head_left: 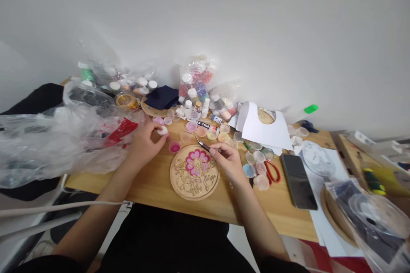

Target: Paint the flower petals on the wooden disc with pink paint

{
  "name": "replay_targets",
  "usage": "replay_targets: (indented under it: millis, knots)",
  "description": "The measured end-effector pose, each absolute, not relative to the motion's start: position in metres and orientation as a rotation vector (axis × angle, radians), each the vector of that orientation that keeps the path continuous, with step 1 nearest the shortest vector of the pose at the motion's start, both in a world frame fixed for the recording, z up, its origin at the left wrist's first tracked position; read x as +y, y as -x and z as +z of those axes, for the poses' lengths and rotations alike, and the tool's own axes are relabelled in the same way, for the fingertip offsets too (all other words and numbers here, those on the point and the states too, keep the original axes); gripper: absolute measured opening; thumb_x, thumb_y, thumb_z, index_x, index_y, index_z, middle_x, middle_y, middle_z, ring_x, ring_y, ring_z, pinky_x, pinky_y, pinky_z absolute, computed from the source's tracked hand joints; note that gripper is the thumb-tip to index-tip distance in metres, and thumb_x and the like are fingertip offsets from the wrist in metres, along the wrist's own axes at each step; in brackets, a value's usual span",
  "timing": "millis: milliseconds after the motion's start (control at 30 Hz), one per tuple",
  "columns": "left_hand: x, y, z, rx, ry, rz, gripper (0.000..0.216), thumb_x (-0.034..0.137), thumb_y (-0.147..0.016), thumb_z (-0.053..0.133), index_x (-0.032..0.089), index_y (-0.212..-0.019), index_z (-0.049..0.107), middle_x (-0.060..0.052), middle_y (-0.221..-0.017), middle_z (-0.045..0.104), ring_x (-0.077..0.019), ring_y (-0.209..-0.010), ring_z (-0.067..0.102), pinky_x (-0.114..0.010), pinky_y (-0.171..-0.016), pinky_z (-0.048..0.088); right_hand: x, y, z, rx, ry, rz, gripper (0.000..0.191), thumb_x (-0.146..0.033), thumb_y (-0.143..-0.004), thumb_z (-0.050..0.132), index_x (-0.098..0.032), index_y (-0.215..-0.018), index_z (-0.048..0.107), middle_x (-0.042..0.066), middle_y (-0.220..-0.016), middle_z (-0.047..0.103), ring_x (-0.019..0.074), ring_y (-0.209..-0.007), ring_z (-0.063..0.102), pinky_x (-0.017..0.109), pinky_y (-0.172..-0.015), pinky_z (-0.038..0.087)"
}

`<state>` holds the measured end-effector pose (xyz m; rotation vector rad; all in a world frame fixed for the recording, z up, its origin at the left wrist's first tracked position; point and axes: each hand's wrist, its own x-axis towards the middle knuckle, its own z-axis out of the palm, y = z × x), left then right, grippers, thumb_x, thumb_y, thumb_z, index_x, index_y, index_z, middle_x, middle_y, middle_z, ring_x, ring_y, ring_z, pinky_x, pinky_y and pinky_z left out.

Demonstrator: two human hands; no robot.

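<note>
My left hand is closed on a small white-capped jar, pinched between thumb and fingers above the table. Just right of it stands a little cup of magenta material. In my right hand is a slim dark-handled tool with a thin, bent metal tip, which points up and left above the far edge of a round wooden board. Raised gold outlines of flowers and leaves cover the board. Its large flower is filled with pink, lilac and magenta; the leaves below show bare wood.
Several small plastic cups, red-handled scissors and a phone lie to the right. Behind are a B-7000 glue tube, bagged bottles and a cut white paper. Plastic bags crowd the left.
</note>
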<state>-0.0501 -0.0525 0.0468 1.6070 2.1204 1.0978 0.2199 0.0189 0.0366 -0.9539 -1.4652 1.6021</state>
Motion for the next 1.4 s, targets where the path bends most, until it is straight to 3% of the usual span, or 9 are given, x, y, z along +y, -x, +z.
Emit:
replay_targets:
  millis: [167, 500, 633, 700, 800, 933, 1167, 1233, 1400]
  knots:
    - [-0.051, 0.051, 0.035, 2.162, -1.629, 1.111, 0.034, 0.032, -0.086, 0.076, 0.025, -0.113, 0.058, -0.011, -0.119, 0.071, -0.032, -0.111, 0.067, -0.047, -0.097, 0.053, 0.019, -0.22, 0.037, -1.464, 0.962, 1.597, 0.036, -0.057, -0.073, 0.089, -0.023, -0.082, 0.081, 0.001, -0.069, 0.072, 0.0155, -0.062, 0.06, 0.029, -0.059, 0.049]
    - [-0.05, 0.051, 0.032, 2.205, -1.649, 0.918, 0.028, 0.032, -0.091, 0.068, 0.025, -0.115, 0.057, -0.009, -0.116, 0.069, -0.0304, -0.101, 0.068, -0.042, -0.086, 0.054, 0.019, -0.219, 0.038, -1.47, 0.968, 1.587, 0.032, -0.054, -0.073, 0.088, -0.024, -0.081, 0.08, 0.001, -0.068, 0.071, 0.0151, -0.062, 0.059, 0.029, -0.059, 0.048]
    - [-0.052, 0.051, 0.038, 2.074, -1.538, 1.195, 0.035, 0.04, -0.089, 0.07, 0.026, -0.118, 0.057, -0.01, -0.12, 0.069, -0.0284, -0.104, 0.069, -0.043, -0.091, 0.056, 0.02, -0.22, 0.039, -1.483, 0.967, 1.581, 0.033, -0.054, -0.073, 0.088, -0.024, -0.08, 0.08, 0.001, -0.068, 0.07, 0.0146, -0.061, 0.057, 0.028, -0.057, 0.046]
    - [-0.052, 0.051, 0.05, 1.935, -1.399, 1.413, 0.042, 0.042, -0.084, 0.075, 0.024, -0.117, 0.056, -0.008, -0.113, 0.069, -0.0249, -0.096, 0.069, -0.04, -0.087, 0.057, 0.02, -0.22, 0.038, -1.489, 0.968, 1.585, 0.033, -0.055, -0.074, 0.088, -0.023, -0.079, 0.08, 0.001, -0.065, 0.069, 0.0139, -0.059, 0.055, 0.027, -0.055, 0.044]
    - [-0.05, 0.05, 0.079, 1.622, -1.185, 1.675, 0.045, 0.037, -0.079, 0.08, 0.025, -0.115, 0.056, -0.001, -0.093, 0.068, -0.019, -0.08, 0.068, -0.034, -0.076, 0.057, 0.019, -0.22, 0.037, -1.486, 0.975, 1.585, 0.034, -0.056, -0.074, 0.087, -0.023, -0.079, 0.081, 0.001, -0.064, 0.068, 0.0143, -0.059, 0.054, 0.027, -0.055, 0.043]
    - [-0.044, 0.047, 0.118, 1.319, -0.896, 1.78, 0.042, 0.028, -0.08, 0.075, 0.028, -0.12, 0.061, 0.0, -0.092, 0.071, -0.0171, -0.077, 0.068, -0.032, -0.071, 0.057, 0.02, -0.22, 0.036, -1.487, 0.959, 1.563, 0.036, -0.058, -0.073, 0.088, -0.023, -0.078, 0.081, 0.002, -0.067, 0.07, 0.0154, -0.061, 0.057, 0.027, -0.056, 0.045]
    - [-0.028, 0.052, 0.151, 1.146, -0.76, 1.739, 0.035, 0.026, -0.07, 0.068, 0.023, -0.104, 0.064, -0.003, -0.083, 0.068, -0.017, -0.072, 0.061, -0.026, -0.057, 0.05, 0.022, -0.219, 0.034, -1.498, 0.931, 1.517, 0.04, -0.061, -0.072, 0.087, -0.022, -0.075, 0.08, 0.002, -0.064, 0.067, 0.0152, -0.058, 0.054, 0.027, -0.054, 0.044]
    - [-0.023, 0.053, 0.153, 1.096, -0.722, 1.734, 0.027, 0.034, -0.073, 0.071, 0.021, -0.095, 0.061, -0.003, -0.08, 0.067, -0.0161, -0.067, 0.06, -0.024, -0.052, 0.046, 0.022, -0.218, 0.034, -1.497, 0.931, 1.513, 0.042, -0.063, -0.072, 0.087, -0.022, -0.075, 0.08, 0.002, -0.063, 0.066, 0.0149, -0.058, 0.053, 0.027, -0.053, 0.043]
    - [-0.013, 0.051, 0.152, 1.096, -0.672, 1.744, 0.034, 0.046, -0.086, 0.076, 0.021, -0.089, 0.053, -0.001, -0.074, 0.062, -0.0129, -0.06, 0.055, -0.02, -0.045, 0.038, 0.022, -0.219, 0.036, -1.494, 0.939, 1.517, 0.045, -0.065, -0.07, 0.088, -0.022, -0.074, 0.08, 0.002, -0.063, 0.065, 0.0147, -0.058, 0.051, 0.027, -0.054, 0.041]
